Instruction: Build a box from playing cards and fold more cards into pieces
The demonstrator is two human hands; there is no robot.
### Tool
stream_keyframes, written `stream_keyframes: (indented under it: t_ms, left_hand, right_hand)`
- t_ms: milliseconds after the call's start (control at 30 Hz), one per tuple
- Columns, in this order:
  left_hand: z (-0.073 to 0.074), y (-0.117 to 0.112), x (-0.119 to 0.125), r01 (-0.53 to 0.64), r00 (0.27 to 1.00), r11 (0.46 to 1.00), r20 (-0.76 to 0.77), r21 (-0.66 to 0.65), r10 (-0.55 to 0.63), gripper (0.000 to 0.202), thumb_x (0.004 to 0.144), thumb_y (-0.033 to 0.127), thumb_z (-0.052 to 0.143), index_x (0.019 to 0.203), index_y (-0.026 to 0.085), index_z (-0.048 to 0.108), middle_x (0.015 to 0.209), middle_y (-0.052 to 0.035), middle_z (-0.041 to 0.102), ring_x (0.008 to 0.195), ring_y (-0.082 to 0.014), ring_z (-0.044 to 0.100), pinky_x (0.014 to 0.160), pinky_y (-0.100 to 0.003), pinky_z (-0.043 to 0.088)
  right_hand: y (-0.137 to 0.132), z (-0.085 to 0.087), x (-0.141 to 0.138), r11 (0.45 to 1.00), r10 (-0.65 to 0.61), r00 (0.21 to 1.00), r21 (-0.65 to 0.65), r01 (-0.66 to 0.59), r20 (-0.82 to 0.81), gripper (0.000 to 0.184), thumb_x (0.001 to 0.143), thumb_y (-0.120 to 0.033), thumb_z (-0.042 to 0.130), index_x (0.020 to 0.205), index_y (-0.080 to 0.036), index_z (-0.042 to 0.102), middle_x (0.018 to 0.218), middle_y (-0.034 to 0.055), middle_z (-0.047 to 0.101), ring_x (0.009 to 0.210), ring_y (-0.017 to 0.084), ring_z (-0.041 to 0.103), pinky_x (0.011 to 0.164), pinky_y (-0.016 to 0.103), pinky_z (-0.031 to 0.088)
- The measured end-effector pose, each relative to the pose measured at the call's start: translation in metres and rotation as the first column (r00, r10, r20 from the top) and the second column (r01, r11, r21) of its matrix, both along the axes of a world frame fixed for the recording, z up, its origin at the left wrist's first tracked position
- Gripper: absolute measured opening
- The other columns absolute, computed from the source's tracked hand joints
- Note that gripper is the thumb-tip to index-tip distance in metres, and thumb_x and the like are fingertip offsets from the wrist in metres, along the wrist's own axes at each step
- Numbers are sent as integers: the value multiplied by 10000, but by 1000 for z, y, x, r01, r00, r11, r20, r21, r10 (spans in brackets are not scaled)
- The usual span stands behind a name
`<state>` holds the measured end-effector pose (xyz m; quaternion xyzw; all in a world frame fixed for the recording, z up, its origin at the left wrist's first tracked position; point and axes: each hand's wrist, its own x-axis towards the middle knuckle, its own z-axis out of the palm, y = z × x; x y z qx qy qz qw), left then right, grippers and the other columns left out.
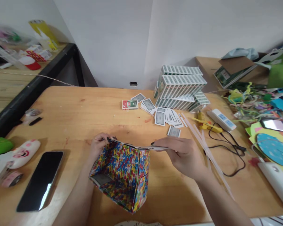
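A small open box [124,161] with a multicoloured pattern is held tilted above the table, its open side facing me. My left hand [101,142] pinches its upper left edge. A grey-backed playing card [102,179] shows inside the box at the lower left. My right hand [184,155] is closed on a thin flat card [155,147], seen nearly edge-on, whose left end meets the box's upper right corner. Beyond the hands lie loose playing cards [159,117], with a single card [174,131] just behind my right hand.
Card-box packs [182,86] are stacked at the back, near a red-and-green card box [130,104]. Clear glue sticks [202,141], a yellow glue gun [204,124], and a power strip [221,119] with black cable lie right. A phone [40,180] lies left.
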<state>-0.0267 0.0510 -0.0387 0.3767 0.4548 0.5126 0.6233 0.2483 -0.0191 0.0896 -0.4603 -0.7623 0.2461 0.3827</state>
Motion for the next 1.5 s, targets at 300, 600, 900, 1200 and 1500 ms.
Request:
stream_keyframes:
  t_ms: [300,600,900,1200,1500]
  left_hand:
    - [9,0,6,-2,999,999,-46,38,3,248,398,270,793,440,188,564,493,26,623,566,-169,609,655,-323,499]
    - [7,0,7,-52,996,998,-68,26,54,280,384,280,799,445,185,544,494,33,630,538,-175,623,621,-319,503]
    - [4,-3,9,-74,997,997,-37,2,74,264,397,255,792,465,181,548,509,36,642,559,-178,635,613,-308,505]
    - [5,-4,10,-77,997,997,-20,2,77,268,385,266,796,448,190,547,498,42,623,537,-172,613,634,-330,505]
    - [3,-2,7,-63,998,998,-2,22,63,264,384,261,805,442,210,553,495,46,617,564,-172,613,676,-334,503]
  right_hand:
    - [-2,-8,1,989,101,991,-113,-91,87,383,731,10,458,974,-215,651,886,12,710,777,131,666,638,212,537]
    - [-3,-13,-10,997,-82,996,-14,82,-21,362,732,-4,433,882,-226,677,811,13,722,725,145,678,621,235,554]
    - [-2,-17,-12,997,-66,994,41,62,90,342,734,0,422,880,-188,668,816,34,721,722,141,675,621,220,544]
    - [-6,-28,-16,983,-141,989,115,144,-31,389,712,-7,398,900,-228,658,810,19,719,751,151,675,652,254,552]
    - [-3,-33,-9,986,-46,999,158,47,-11,409,697,29,403,946,-200,631,880,43,707,807,142,661,690,257,545]
